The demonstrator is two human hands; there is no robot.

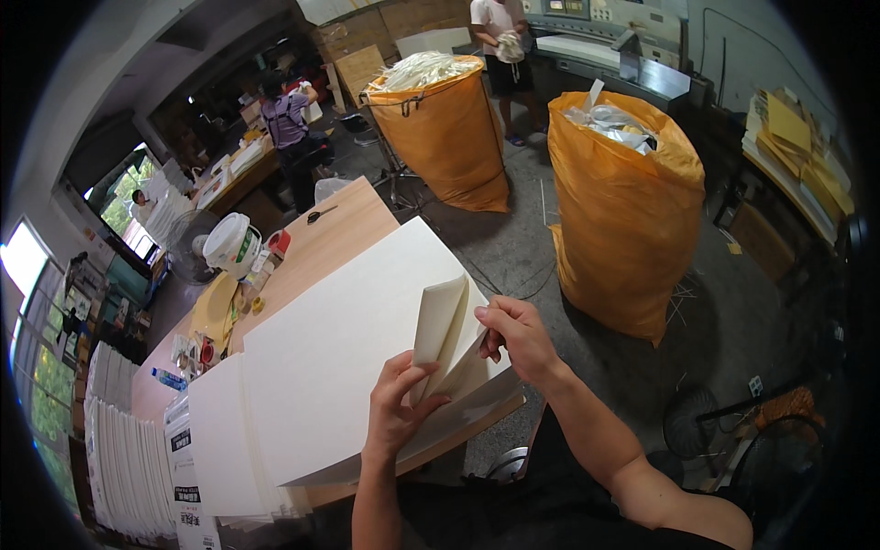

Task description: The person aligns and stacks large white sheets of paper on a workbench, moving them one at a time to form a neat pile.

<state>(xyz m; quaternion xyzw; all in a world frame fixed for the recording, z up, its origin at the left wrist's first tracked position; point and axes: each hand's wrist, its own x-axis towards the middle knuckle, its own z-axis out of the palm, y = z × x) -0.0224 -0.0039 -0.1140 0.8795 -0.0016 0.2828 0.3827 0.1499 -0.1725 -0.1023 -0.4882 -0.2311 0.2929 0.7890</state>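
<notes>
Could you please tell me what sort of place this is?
Probably a paper-finishing or print workshop: large white sheets are stacked on the table, an orange sack is heaped with pale strips, and a big machine stands at the back.

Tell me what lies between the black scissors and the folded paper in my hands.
In the head view, from the scissors toward the folded paper: first a stretch of wooden tabletop, then the large white sheets. Nothing else shows between.

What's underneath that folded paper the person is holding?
Beneath the folded paper is a stack of large white sheets, resting on a wood-coloured table. The patch of stack right behind it is covered.
</notes>
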